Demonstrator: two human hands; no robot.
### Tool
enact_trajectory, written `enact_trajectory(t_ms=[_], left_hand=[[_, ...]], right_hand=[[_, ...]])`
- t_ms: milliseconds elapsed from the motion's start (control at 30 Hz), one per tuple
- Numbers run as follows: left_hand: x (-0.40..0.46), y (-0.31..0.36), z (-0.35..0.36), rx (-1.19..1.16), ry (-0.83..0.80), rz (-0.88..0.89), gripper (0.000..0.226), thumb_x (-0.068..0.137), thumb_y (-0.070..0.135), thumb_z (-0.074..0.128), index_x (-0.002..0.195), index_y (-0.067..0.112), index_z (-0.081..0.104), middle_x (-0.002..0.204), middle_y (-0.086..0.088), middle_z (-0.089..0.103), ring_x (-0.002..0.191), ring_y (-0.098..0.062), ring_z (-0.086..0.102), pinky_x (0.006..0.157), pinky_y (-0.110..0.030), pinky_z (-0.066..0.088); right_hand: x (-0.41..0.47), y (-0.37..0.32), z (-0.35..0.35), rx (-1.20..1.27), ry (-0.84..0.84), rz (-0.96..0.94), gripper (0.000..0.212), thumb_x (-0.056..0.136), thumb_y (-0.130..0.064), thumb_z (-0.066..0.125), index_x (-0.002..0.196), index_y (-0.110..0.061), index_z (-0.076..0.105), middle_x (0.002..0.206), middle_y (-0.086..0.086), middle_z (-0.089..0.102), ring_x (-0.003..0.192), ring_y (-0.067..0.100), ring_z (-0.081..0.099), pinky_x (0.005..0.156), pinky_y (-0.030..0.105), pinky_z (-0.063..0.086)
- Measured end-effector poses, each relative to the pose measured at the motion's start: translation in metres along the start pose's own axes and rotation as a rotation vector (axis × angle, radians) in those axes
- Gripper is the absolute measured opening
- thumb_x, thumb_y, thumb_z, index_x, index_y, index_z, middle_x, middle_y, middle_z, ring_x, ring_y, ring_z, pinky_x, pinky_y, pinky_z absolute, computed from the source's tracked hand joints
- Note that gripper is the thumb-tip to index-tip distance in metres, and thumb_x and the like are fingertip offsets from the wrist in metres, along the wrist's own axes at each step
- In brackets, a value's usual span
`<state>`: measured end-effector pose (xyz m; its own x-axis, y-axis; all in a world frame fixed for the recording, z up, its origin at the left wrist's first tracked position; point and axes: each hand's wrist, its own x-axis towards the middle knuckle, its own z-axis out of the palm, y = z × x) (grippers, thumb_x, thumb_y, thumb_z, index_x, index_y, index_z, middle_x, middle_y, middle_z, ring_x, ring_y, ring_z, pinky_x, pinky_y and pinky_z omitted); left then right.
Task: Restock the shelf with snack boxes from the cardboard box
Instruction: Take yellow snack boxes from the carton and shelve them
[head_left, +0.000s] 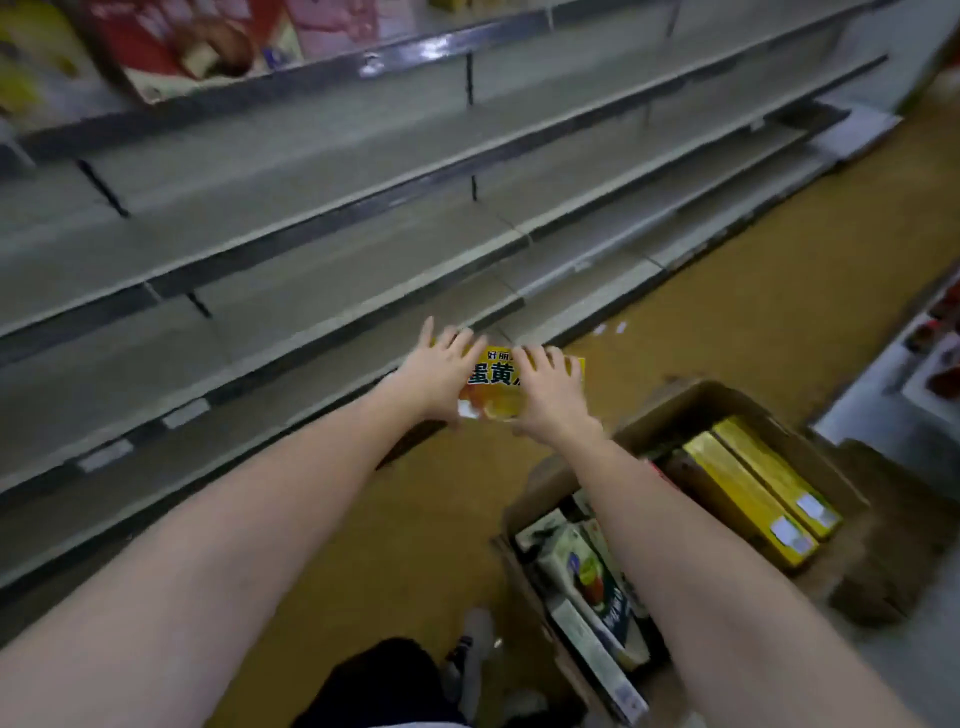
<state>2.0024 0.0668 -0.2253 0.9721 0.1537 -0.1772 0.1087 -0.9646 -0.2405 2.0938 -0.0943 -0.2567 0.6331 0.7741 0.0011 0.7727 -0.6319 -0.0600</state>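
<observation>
Nearby, cardboard box (737, 410) beside shelf (311, 332)

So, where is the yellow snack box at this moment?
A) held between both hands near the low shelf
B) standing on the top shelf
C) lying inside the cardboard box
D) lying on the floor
A: the left hand and right hand grip the yellow snack box at the low shelf, away from the cardboard box.

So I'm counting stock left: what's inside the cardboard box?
The cardboard box holds two yellow boxes side by side and some white-green cartons. The right forearm covers the middle, and anything underneath is hidden.
</observation>
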Motion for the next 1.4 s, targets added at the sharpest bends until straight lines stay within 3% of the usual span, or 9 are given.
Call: enact_trajectory(t_ms=[133,233,500,633,733,833,967,1167,1400], left_hand=[[-0.054,-0.052,0.002,-0.094,0.047,-0.186,0.117,0.066,0.059,0.077,0.154,0.010,0.016,0.158,-0.014,0.025,0.145,-0.034,0.024,0.119,-0.059,0.014],[-0.086,-0.095,0.004,-0.124,0.110,-0.271,0.109,0.069,0.059,0.074,0.152,0.012,0.022,0.156,-0.012,0.029,0.143,-0.032,0.027,0.117,-0.057,0.021],[-0.158,-0.214,0.009,-0.020,0.161,-0.451,0.114,0.066,0.070,0.072,0.152,0.014,0.021,0.158,-0.010,0.026,0.144,-0.032,0.024,0.117,-0.061,0.014],[-0.207,-0.285,0.007,0.031,0.286,-0.546,0.110,0.068,0.064,0.073,0.151,0.013,0.022,0.154,-0.010,0.030,0.142,-0.032,0.028,0.116,-0.060,0.018],[-0.235,-0.332,0.002,0.074,0.335,-0.620,0.108,0.073,0.063,0.071,0.153,0.013,0.017,0.156,-0.012,0.026,0.144,-0.033,0.025,0.117,-0.059,0.015],[-0.258,-0.375,-0.007,0.112,0.401,-0.683,0.105,0.073,0.068,0.066,0.151,0.016,0.019,0.155,-0.010,0.028,0.143,-0.033,0.026,0.117,-0.057,0.016],[-0.276,-0.421,-0.023,0.196,0.481,-0.723,0.102,0.073,0.069,0.066,0.148,0.017,0.022,0.150,-0.009,0.031,0.137,-0.032,0.029,0.114,-0.055,0.020],[-0.272,-0.474,-0.038,0.245,0.524,-0.808,0.102,0.073,0.067,0.070,0.148,0.016,0.023,0.149,-0.011,0.034,0.137,-0.033,0.032,0.113,-0.057,0.025],[-0.225,-0.535,-0.061,0.247,0.484,-0.882,0.111,0.076,0.064,0.072,0.155,0.013,0.013,0.159,-0.011,0.024,0.146,-0.033,0.023,0.118,-0.056,0.016]], right_hand=[[0.030,-0.075,-0.012,-0.035,0.068,-0.108,0.106,0.052,-0.059,0.084,0.140,-0.023,0.036,0.136,0.000,0.045,0.125,0.029,0.042,0.099,0.048,0.035],[0.047,-0.123,-0.026,-0.039,0.094,-0.211,0.110,0.055,-0.052,0.083,0.148,-0.022,0.030,0.142,0.001,0.041,0.130,0.029,0.038,0.105,0.049,0.032],[0.093,-0.257,-0.063,0.059,0.153,-0.310,0.116,0.064,-0.052,0.085,0.155,-0.023,0.018,0.157,0.005,0.026,0.144,0.030,0.023,0.117,0.053,0.016],[0.126,-0.331,-0.093,0.075,0.224,-0.327,0.119,0.064,-0.054,0.085,0.155,-0.022,0.016,0.155,0.009,0.027,0.144,0.032,0.024,0.115,0.057,0.018],[0.148,-0.383,-0.115,0.108,0.260,-0.348,0.118,0.064,-0.048,0.088,0.154,-0.024,0.016,0.157,0.007,0.021,0.148,0.033,0.012,0.114,0.066,0.017],[0.167,-0.424,-0.138,0.192,0.326,-0.357,0.112,0.064,-0.041,0.090,0.152,-0.026,0.022,0.156,0.008,0.022,0.147,0.036,0.012,0.110,0.067,0.027],[0.196,-0.462,-0.166,0.280,0.446,-0.423,0.102,0.064,-0.034,0.090,0.148,-0.021,0.032,0.149,0.012,0.033,0.141,0.037,0.021,0.103,0.058,0.042],[0.245,-0.495,-0.197,0.214,0.548,-0.507,0.106,0.064,-0.040,0.089,0.149,-0.016,0.031,0.150,0.012,0.036,0.141,0.037,0.025,0.111,0.053,0.035],[0.323,-0.506,-0.225,0.225,0.594,-0.565,0.094,0.068,-0.033,0.088,0.144,-0.012,0.038,0.147,0.014,0.039,0.138,0.040,0.028,0.100,0.054,0.045]])
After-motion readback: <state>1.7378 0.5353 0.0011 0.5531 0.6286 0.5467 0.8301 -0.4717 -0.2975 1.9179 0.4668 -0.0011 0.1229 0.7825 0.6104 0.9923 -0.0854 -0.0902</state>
